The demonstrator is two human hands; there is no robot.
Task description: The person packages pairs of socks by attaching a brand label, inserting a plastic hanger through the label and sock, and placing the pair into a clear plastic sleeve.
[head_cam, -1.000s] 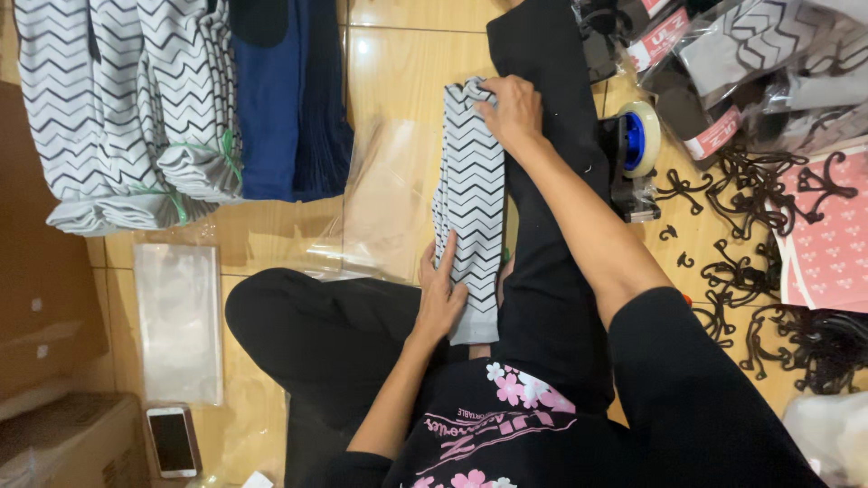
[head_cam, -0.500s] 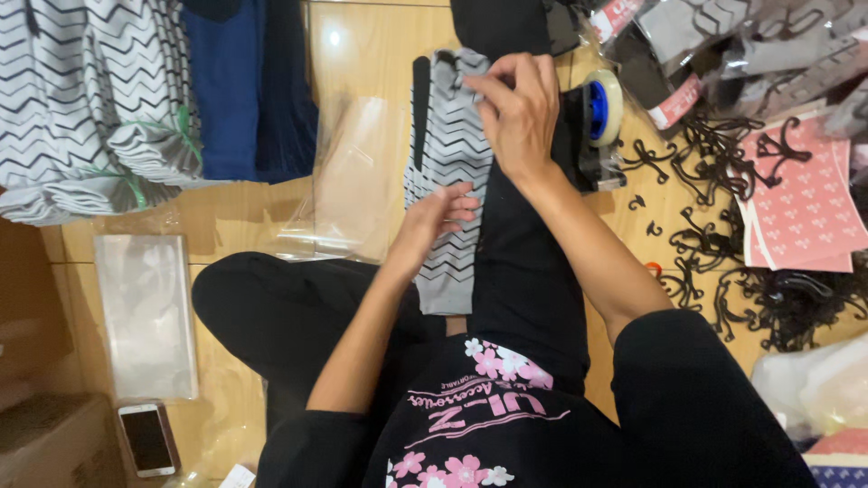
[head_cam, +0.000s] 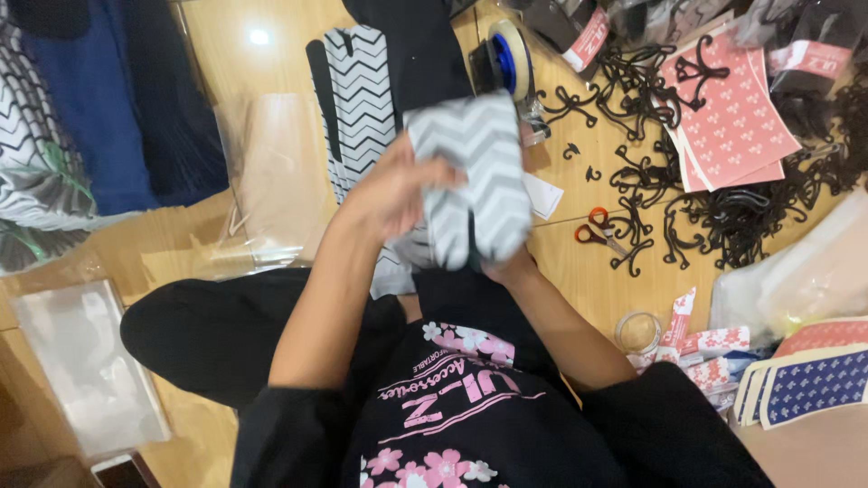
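Note:
A folded grey and white zigzag sock (head_cam: 475, 172) is held up in front of my chest, above my black-trousered legs. My left hand (head_cam: 391, 192) grips its left side with the fingers closed over the fabric. My right hand (head_cam: 508, 264) holds it from underneath and is mostly hidden by the sock. Another black and white zigzag sock (head_cam: 357, 99) lies flat on the wooden floor just beyond, beside my outstretched black leg (head_cam: 407, 50).
Clear plastic bags (head_cam: 262, 172) lie left of the socks, another bag (head_cam: 86, 366) at lower left. Tape roll (head_cam: 511, 54), orange-handled scissors (head_cam: 601, 226), black plastic hooks (head_cam: 723, 217), red patterned cards (head_cam: 723, 117) crowd the right. Folded zigzag and blue fabric (head_cam: 81, 126) sits far left.
The sock was lying stretched along my leg with both hands pressing it; it is folded over and lifted up toward me, both hands on it.

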